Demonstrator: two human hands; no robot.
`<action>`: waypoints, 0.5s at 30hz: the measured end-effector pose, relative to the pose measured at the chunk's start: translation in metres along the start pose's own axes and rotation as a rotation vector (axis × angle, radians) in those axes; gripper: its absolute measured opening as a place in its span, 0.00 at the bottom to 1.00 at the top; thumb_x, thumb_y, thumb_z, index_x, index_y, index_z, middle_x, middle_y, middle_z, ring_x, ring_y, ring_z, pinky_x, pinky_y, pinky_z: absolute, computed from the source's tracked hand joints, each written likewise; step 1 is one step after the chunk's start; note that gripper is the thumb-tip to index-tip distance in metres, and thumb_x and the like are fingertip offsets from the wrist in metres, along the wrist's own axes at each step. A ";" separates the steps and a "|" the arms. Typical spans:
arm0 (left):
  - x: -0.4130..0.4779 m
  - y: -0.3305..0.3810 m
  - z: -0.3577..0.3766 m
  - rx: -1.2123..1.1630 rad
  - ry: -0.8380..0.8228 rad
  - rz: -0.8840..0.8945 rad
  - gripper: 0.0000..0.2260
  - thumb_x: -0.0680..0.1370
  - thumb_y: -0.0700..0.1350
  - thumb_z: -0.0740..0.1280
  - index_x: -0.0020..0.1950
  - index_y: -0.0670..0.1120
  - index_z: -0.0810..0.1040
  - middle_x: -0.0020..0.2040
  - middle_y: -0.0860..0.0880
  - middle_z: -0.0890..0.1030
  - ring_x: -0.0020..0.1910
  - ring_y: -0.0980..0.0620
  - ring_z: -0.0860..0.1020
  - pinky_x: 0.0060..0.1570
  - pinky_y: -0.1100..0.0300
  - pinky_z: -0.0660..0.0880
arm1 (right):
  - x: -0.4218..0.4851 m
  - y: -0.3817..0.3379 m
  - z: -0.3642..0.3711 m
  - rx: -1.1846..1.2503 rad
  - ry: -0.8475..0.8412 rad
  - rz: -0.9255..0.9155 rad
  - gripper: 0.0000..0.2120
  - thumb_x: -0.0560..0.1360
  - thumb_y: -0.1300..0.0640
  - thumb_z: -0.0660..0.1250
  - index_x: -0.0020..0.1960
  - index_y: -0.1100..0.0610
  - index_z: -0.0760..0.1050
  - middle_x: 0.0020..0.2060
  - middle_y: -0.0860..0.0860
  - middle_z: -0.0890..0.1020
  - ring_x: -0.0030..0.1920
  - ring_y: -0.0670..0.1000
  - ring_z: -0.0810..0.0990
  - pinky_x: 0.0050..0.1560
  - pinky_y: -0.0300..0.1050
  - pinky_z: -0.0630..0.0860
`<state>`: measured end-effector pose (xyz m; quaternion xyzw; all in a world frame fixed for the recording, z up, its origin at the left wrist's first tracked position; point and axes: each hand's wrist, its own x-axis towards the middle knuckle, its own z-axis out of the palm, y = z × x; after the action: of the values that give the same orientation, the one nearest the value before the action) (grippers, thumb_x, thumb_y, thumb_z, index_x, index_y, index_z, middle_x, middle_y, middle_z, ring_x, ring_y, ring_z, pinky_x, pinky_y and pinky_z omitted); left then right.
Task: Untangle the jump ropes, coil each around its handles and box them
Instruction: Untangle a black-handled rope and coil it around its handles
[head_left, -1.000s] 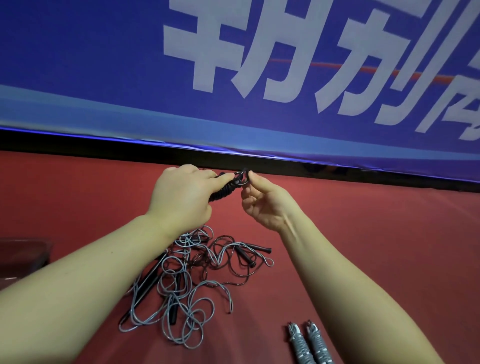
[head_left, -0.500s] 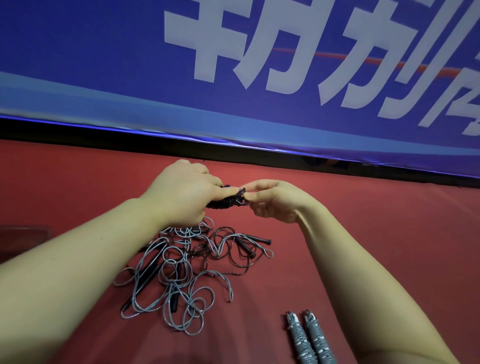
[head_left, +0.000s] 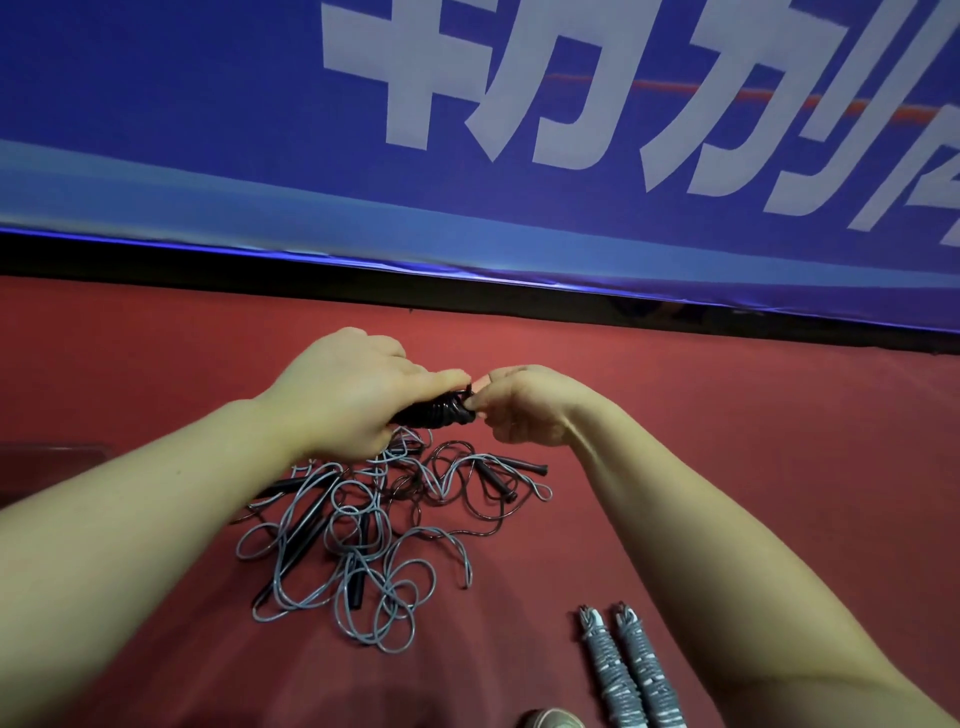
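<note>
Now the left hand (head_left: 340, 395) is gripping the black coiled rope (head_left: 436, 413) while the right hand (head_left: 524, 408), lowered since a second ago, is pinching its end, apparently securing it above the tangled ropes (head_left: 363, 540).

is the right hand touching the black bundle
Touching. The head view shows the right hand's fingertips pinching the end of the black bundle, no gap between them.

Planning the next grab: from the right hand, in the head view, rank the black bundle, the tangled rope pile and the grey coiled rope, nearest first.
1. black bundle, pinched by the right hand
2. tangled rope pile, below, toward the left
3. grey coiled rope, bottom right, near the person
</note>
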<state>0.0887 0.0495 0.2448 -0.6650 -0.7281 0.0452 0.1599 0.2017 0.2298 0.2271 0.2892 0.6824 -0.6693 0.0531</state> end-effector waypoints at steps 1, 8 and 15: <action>-0.001 0.000 0.000 -0.019 0.009 -0.014 0.33 0.72 0.48 0.61 0.72 0.65 0.48 0.61 0.62 0.76 0.56 0.54 0.72 0.49 0.56 0.71 | -0.001 0.000 -0.001 -0.024 0.005 -0.036 0.11 0.73 0.67 0.66 0.34 0.55 0.75 0.26 0.48 0.75 0.27 0.44 0.69 0.31 0.36 0.66; 0.002 -0.001 0.000 -0.143 -0.013 -0.053 0.30 0.71 0.45 0.62 0.71 0.66 0.60 0.70 0.65 0.68 0.57 0.53 0.73 0.54 0.54 0.73 | 0.000 0.003 0.006 0.100 0.114 -0.139 0.11 0.73 0.71 0.64 0.36 0.57 0.73 0.26 0.49 0.79 0.28 0.45 0.75 0.37 0.38 0.72; 0.001 -0.002 -0.004 -0.193 0.007 -0.099 0.31 0.71 0.44 0.63 0.70 0.66 0.62 0.66 0.67 0.70 0.54 0.52 0.74 0.50 0.54 0.75 | 0.005 0.006 0.019 0.770 0.002 0.030 0.08 0.76 0.68 0.60 0.43 0.59 0.74 0.29 0.51 0.76 0.28 0.41 0.67 0.26 0.29 0.68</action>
<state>0.0883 0.0493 0.2491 -0.6408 -0.7604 -0.0353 0.0999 0.1940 0.2137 0.2179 0.2984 0.3769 -0.8754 -0.0503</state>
